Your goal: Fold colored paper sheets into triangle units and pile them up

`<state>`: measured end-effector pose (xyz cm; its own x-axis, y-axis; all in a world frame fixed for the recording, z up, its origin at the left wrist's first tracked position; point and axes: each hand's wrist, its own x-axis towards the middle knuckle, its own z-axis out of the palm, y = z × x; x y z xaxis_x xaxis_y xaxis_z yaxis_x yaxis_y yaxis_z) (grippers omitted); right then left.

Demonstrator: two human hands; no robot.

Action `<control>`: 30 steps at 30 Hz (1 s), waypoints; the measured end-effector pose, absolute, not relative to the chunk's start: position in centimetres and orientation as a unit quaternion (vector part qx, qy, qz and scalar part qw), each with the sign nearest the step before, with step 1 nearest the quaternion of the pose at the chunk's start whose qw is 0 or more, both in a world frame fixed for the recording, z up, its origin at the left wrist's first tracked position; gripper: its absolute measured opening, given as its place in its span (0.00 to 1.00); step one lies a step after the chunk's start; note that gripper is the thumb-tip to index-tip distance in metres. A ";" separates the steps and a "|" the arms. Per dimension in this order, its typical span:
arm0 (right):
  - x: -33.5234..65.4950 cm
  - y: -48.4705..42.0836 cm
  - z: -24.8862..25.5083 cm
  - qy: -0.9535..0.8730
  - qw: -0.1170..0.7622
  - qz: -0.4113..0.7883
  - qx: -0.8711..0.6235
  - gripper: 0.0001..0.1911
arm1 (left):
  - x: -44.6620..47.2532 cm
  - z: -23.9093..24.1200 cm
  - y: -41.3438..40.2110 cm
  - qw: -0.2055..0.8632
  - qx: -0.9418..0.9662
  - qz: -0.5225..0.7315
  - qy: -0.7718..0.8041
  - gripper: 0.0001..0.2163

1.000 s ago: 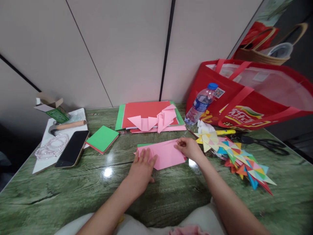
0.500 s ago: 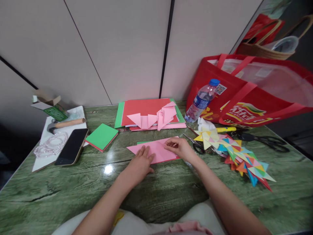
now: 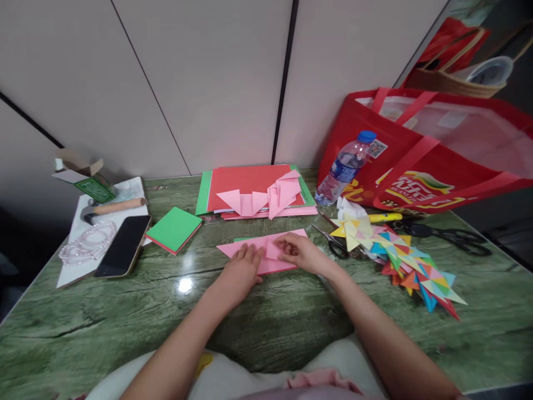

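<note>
Left hand (image 3: 242, 268) lies flat and open, pinning the pink paper (image 3: 266, 244) at frame centre on the tabletop (image 3: 125, 322), I reckon to steady it while my right hand (image 3: 300, 254) pinches its flap.

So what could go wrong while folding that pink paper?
The pink paper lies on a shiny table, so it might slide under the left hand and right hand and crease crooked. The small scissors lie close beside the right hand; a sideways move could brush them.
</note>
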<state>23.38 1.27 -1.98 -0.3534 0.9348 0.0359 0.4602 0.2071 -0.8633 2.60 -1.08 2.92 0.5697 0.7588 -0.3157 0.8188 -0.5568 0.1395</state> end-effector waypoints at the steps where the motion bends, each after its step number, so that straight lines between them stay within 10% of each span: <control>1: 23.5 1.3 -2.0 -0.719 0.291 0.405 -0.483 0.15 | 2.6 2.9 -1.1 0.132 0.876 -0.114 0.450 0.30; 18: 24.5 1.5 -1.2 -0.737 0.254 0.448 -0.438 0.16 | 2.8 4.2 -1.2 0.172 0.872 -0.065 0.453 0.12; 30: 24.0 1.6 -1.7 -0.742 0.260 0.426 -0.448 0.20 | 2.4 3.3 -1.4 0.140 0.893 -0.134 0.407 0.24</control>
